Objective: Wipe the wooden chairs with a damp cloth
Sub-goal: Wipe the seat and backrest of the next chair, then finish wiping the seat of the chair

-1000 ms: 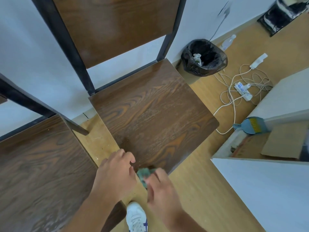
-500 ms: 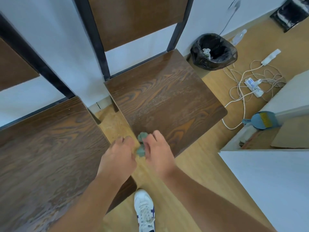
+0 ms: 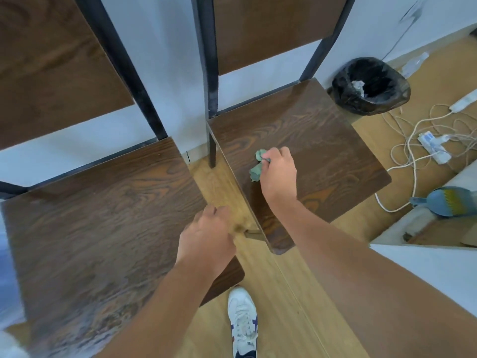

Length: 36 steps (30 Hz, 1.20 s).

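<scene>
Two dark wooden chairs with black metal frames stand side by side against a white wall. On the seat of the right chair my right hand is closed on a small crumpled green cloth, pressing it onto the wood near the seat's left side. My left hand hovers with curled fingers over the gap between the chairs, at the front right corner of the left chair seat. It holds nothing.
A black-lined waste bin stands by the wall right of the chairs. White cables and a power strip lie on the wooden floor. A blue dustpan brush and white furniture are at right. My white shoe is below.
My right hand took the cloth alone and moved forward onto the right chair's seat. My left hand let go of the cloth and drew back toward the left chair. The view shifted right.
</scene>
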### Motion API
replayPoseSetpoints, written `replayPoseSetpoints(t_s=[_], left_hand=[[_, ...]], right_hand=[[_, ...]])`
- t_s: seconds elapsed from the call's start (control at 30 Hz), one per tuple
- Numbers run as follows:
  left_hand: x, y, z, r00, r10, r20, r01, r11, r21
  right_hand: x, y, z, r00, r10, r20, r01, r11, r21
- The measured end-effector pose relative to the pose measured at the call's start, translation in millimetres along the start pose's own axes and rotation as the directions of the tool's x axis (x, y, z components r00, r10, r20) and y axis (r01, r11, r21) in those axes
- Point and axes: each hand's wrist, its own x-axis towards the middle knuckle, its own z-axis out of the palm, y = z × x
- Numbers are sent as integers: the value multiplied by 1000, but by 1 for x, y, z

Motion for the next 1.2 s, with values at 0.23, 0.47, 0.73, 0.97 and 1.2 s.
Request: replayPoseSetpoints(t_s=[0.23, 0.47, 0.73, 0.97, 1.2], left_hand=[[-22, -31, -19, 994, -106, -23, 103, 989, -103], [-63, -111, -59, 941, -288, -177, 202, 899, -389], [-222, -308, -57, 719, -631, -293, 339, 686, -644], [-374, -398, 29, 532, -844, -73, 454, 357, -816], [-392, -449, 170, 535, -843, 62, 486, 248, -838]], right_hand=[[-76, -56, 6, 980, -157, 118, 128, 966, 225], [-134, -161, 15, 914, -63, 401, -117, 904, 410], [-270, -293, 60, 683, -386, 620, 77, 883, 464], [-417, -335, 128, 422, -481, 768, 252, 876, 410], [-496, -282, 252, 503, -287, 815, 232, 953, 193]])
